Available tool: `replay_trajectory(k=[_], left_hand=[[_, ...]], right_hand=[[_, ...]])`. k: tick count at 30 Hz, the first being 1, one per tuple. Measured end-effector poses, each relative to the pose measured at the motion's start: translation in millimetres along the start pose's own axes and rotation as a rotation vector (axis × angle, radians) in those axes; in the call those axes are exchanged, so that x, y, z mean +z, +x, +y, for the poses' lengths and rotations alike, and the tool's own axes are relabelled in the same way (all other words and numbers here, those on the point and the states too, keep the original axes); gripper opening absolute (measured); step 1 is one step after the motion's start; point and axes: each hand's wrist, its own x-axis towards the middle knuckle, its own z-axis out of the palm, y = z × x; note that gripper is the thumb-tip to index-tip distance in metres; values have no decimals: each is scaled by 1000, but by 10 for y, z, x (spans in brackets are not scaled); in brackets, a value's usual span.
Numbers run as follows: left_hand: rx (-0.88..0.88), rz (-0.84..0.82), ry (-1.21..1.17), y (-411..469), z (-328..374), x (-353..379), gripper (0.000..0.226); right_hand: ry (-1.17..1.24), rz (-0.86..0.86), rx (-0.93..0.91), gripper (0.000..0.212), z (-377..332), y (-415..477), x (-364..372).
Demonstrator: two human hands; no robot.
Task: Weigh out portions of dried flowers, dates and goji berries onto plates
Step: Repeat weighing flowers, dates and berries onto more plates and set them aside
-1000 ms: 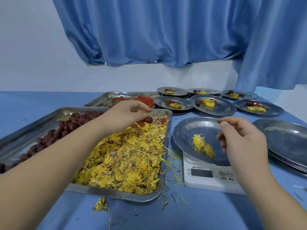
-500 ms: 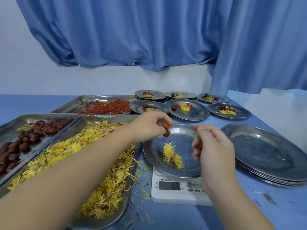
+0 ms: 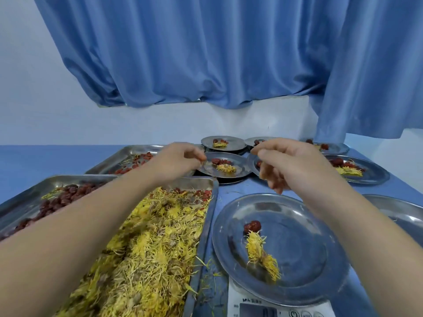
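A steel plate (image 3: 320, 266) stands on the white scale (image 3: 249, 305), holding a tuft of yellow dried flowers (image 3: 261, 252) and a dark red date (image 3: 251, 226). My left hand (image 3: 176, 161) hovers over the right end of the goji berry tray (image 3: 135, 160), fingertips pinched on a small reddish bit that looks like a goji berry. My right hand (image 3: 288, 163) floats beyond the scale plate with loosely curled fingers and nothing in them. The flower tray (image 3: 148, 248) lies under my left forearm, and the date tray (image 3: 64, 197) is at far left.
Several filled plates stand at the back, among them one (image 3: 240, 173) just past my left fingertips and one (image 3: 375, 177) at right. Empty plates (image 3: 398, 211) are stacked at the right edge. Loose petals litter the blue table by the scale. A blue curtain hangs behind.
The date that my left hand held over the scale plate now lies on it. My left hand has moved away to the goji tray. My right hand has risen and moved farther away.
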Motion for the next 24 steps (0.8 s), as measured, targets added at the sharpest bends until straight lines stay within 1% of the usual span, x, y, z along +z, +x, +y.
replay_trajectory(k=[3,4,6,9,12,15,17,20,23,24], left_hand=[[-99,181,148,252,-350,-282,14],[-128,205,187,345,-479,-353,14],[-208,194,226,533,-738,-440,14],[-306,71,342,775,-1089,-418,16],[-308,-9,453,934,-1343,-325,21],[-315,-95,636,1128,-1429,-198,29],[-289,-153,749,1265,-1394,-84,35],[-245,-214,806,1460,-1369,100,36],[-272,-339,834,1545,-1373,260,42],[-285,-383,834,1563,-1380,303,40]], right_hand=[[-114,-76,5,13,128,171,-11],[-150,-87,9,13,183,220,-19],[-199,-95,21,12,299,302,-37],[-265,-97,28,12,452,397,-58],[-329,-116,-12,11,541,451,-66],[-277,-108,-7,11,572,495,-106],[-236,-95,10,12,583,517,-142],[-218,-75,18,14,596,536,-192],[-216,-48,21,16,619,543,-222],[-223,-41,20,16,624,545,-225]])
